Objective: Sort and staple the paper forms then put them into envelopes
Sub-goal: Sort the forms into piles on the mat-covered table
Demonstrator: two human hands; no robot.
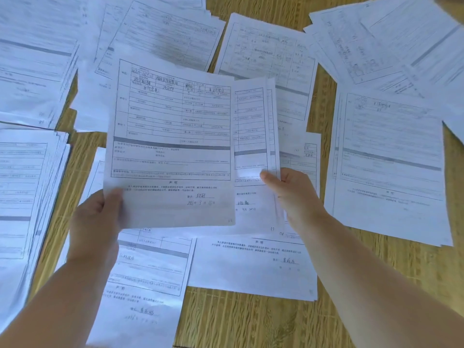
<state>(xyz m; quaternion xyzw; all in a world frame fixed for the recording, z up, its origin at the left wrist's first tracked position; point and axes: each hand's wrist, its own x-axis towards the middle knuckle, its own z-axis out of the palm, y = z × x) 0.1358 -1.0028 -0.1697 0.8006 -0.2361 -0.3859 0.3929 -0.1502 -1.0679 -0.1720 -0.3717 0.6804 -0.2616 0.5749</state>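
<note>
A printed form (173, 136) with handwritten entries is held up in the middle of the view, above the other papers. The left hand (96, 222) grips it at the lower left corner, with the thumb on the front side of the sheet and the other fingers hidden behind it. Just to the right of this form, partly covered by its right edge, there is a small bundle of forms (253, 136). The right hand (292, 192) holds this bundle at the lower right edge; the thumb presses on the front, and the other fingers are behind the paper, so I cannot tell how they lie.

Under and around the two hands, many more forms lie on a woven bamboo mat (251, 322). A thick stack (27, 192) lies at the left, with its edges fanned. A further pile (389, 162) lies at the right, and other spread sheets (268, 54) lie at the top. Two single sheets lie nearest the person, one (145, 277) under the left forearm and one (251, 264) between the two arms.
</note>
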